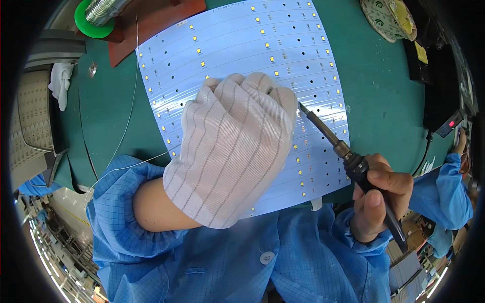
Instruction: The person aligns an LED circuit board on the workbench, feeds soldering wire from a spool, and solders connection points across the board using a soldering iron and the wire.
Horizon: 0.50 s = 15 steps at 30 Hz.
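From the head cam: the bench has a green mat [376, 101] on it, with a solder spool [96, 22] sitting on a reddish-brown base [156, 25] up at the far left. There's a crumpled white cloth [61, 83] over on the left edge and a black box with a red light [449, 122] on the right. Past the bench it's a busy workshop floor, and another person's blue sleeve [452, 194] shows at right. The big white LED board [232, 45] lies on the mat right under the gloved left hand [232, 146], which covers its middle. Those fingers are curled in; can't tell if they're pinching the solder wire [132, 101] that runs in near the wrist. The bare right hand [381, 194], by the board's near right corner, is closed round a soldering iron [355, 165], tip slanting over the board to just beside the glove's fingers.
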{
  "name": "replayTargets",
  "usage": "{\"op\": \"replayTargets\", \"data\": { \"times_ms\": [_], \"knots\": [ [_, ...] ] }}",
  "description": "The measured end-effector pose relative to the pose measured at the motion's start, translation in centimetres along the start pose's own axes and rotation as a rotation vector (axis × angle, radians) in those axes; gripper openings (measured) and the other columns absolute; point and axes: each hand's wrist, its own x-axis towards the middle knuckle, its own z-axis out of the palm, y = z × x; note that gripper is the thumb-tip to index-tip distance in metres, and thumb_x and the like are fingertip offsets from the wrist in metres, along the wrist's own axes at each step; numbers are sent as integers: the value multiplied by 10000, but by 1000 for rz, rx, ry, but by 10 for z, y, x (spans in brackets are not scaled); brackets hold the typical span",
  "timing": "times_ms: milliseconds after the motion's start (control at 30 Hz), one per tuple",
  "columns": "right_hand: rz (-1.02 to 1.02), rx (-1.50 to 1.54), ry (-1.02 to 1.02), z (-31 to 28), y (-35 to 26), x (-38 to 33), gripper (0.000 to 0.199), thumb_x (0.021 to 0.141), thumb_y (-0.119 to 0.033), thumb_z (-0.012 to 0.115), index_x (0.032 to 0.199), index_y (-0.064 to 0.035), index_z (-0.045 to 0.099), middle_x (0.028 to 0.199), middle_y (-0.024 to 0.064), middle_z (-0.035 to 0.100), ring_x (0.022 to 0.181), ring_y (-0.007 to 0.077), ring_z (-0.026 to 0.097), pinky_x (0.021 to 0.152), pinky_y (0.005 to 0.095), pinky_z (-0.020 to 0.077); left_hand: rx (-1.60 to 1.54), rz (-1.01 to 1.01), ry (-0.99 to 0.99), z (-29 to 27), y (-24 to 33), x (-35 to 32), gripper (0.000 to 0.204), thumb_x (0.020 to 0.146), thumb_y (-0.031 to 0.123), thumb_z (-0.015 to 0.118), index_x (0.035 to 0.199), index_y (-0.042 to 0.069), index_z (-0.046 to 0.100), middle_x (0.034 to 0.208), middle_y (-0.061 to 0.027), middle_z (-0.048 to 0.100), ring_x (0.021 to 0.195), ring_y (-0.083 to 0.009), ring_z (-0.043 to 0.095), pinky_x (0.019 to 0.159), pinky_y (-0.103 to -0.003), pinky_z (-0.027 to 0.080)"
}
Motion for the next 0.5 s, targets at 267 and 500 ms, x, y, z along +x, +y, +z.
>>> {"op": "replayTargets", "data": {
  "times_ms": [267,500],
  "knots": [
    [-27,-69,-75,2,-1,-1,250,848,-91,578,1031,21,451,602,96,538,534,156,493,503,295,414,-42,-21,-62,-4,0,-1,337,754,156,610,1038,-8,536,994,-171,537,913,-338,513,819,-453,413],
    [-69,-90,-52,9,1,-6,239,842,-92,576,1006,33,454,586,97,546,490,161,497,450,288,408,-175,43,-312,-22,-4,2,447,775,171,583,1159,-38,491,1032,-215,509,915,-359,496,799,-486,397]
  ]
}}
